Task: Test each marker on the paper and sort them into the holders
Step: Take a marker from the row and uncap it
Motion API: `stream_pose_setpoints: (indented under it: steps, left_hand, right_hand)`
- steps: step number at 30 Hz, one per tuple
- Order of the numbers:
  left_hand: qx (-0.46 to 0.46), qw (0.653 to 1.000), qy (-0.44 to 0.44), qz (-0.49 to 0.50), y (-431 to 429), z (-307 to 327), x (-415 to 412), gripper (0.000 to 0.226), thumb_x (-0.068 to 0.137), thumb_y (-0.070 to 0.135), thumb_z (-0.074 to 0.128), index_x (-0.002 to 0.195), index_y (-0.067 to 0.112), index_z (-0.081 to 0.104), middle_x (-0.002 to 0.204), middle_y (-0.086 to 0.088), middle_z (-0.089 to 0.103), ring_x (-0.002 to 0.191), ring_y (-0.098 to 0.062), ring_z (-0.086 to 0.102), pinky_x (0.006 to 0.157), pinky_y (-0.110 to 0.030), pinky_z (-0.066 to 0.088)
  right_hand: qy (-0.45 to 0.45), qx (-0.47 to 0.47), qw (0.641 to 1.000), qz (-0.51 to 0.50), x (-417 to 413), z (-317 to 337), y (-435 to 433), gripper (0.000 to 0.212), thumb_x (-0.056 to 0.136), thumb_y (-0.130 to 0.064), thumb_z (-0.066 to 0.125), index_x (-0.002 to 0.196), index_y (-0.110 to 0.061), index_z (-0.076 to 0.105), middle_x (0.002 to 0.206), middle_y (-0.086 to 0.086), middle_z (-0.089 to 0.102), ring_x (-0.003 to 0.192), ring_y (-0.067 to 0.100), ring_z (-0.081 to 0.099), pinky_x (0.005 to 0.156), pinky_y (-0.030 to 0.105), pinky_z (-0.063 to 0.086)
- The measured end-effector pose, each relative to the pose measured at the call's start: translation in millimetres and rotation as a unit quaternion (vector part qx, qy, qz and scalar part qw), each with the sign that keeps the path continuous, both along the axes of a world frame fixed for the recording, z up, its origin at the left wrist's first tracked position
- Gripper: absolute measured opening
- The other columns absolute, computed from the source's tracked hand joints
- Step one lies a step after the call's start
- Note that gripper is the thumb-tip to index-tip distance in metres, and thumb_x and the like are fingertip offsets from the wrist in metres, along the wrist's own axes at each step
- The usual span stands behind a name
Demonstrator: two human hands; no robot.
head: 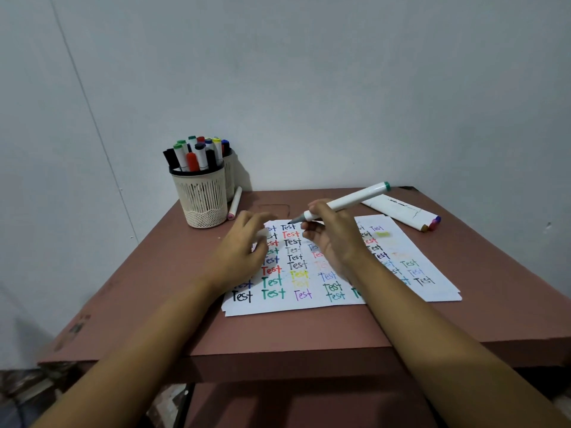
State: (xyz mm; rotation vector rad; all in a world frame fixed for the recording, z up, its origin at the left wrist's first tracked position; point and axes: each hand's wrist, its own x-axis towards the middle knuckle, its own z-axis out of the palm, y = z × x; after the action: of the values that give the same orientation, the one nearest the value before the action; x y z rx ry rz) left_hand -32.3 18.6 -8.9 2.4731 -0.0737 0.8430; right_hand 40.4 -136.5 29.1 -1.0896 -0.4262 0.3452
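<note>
A white sheet of paper (346, 301) covered with several coloured "Test" words lies on the brown table (278, 335). My right hand (332, 239) grips an uncapped white marker (349, 200) with a green end, its dark tip just above the paper's top edge. Over the paper's left part, my left hand (244, 248) holds a small white cap in its fingers; it is blurred. A cream mesh holder (202, 197) full of markers stands at the back left, with a second holder (229, 177) partly hidden behind it.
A white marker with a pink end (234, 202) lies beside the holders. Two or three white markers (401, 213) lie at the back right of the table. A pale wall rises right behind the table.
</note>
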Motion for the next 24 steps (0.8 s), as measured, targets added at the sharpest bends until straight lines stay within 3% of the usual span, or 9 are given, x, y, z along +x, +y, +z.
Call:
stream_pose_setpoints:
  steps: [3, 6, 11, 17, 22, 24]
  left_hand:
    - [0.0, 0.999, -0.019, -0.026, 2, -1, 2, 0.042, 0.084, 0.018, 0.043, 0.126, 0.015, 0.048, 0.099, 0.005, 0.046, 0.092, 0.011, 0.044, 0.077, -0.015, 0.037]
    - [-0.002, 0.999, -0.034, -0.032, 3, -3, 5, 0.045, 0.082, 0.015, 0.045, 0.127, 0.013, 0.046, 0.099, 0.003, 0.05, 0.091, 0.004, 0.045, 0.079, -0.008, 0.037]
    - [-0.018, 0.997, -0.057, -0.042, 1, -3, 5, 0.046, 0.082, 0.015, 0.046, 0.128, 0.012, 0.045, 0.096, 0.02, 0.046, 0.092, 0.013, 0.045, 0.077, -0.004, 0.037]
    - [-0.036, 0.994, -0.07, -0.075, -4, 1, 2, 0.044, 0.084, 0.014, 0.05, 0.123, 0.031, 0.037, 0.1, 0.016, 0.05, 0.096, 0.007, 0.049, 0.077, -0.006, 0.039]
    - [-0.066, 0.995, -0.063, -0.039, -1, 0, 4, 0.033, 0.087, 0.034, 0.048, 0.118, 0.023, 0.048, 0.091, 0.013, 0.054, 0.084, -0.002, 0.051, 0.072, -0.01, 0.038]
    - [-0.053, 0.997, -0.054, -0.019, 1, -1, 5, 0.045, 0.085, 0.048, 0.04, 0.109, 0.014, 0.059, 0.08, 0.016, 0.053, 0.078, -0.003, 0.05, 0.066, -0.015, 0.037]
  right_hand:
    - [-0.02, -0.004, 1.0, 0.02, -1, -3, 5, 0.026, 0.09, 0.005, 0.045, 0.067, -0.006, 0.052, 0.062, 0.008, 0.059, 0.059, 0.016, 0.053, 0.054, 0.022, 0.047]
    - [-0.028, -0.015, 0.999, 0.026, 0, -4, 7, 0.027, 0.09, 0.006, 0.045, 0.067, -0.007, 0.051, 0.058, 0.004, 0.057, 0.058, 0.016, 0.052, 0.053, 0.023, 0.046]
    - [-0.031, -0.032, 0.998, 0.039, 1, -6, 9, 0.025, 0.091, 0.004, 0.046, 0.069, -0.008, 0.051, 0.064, 0.008, 0.058, 0.058, 0.015, 0.053, 0.052, 0.021, 0.046]
    - [-0.052, -0.08, 0.992, 0.087, 2, -14, 11, 0.015, 0.091, -0.004, 0.057, 0.078, -0.011, 0.06, 0.069, 0.004, 0.064, 0.061, 0.011, 0.06, 0.053, 0.019, 0.049]
    - [-0.023, -0.057, 0.994, 0.092, 4, -13, 8, 0.011, 0.09, -0.011, 0.061, 0.08, -0.009, 0.065, 0.067, 0.004, 0.06, 0.059, 0.009, 0.057, 0.05, 0.018, 0.046]
    - [-0.012, -0.059, 0.994, 0.092, 4, -14, 9, 0.01, 0.09, -0.012, 0.061, 0.082, -0.007, 0.064, 0.062, 0.003, 0.055, 0.053, 0.008, 0.051, 0.047, 0.017, 0.041]
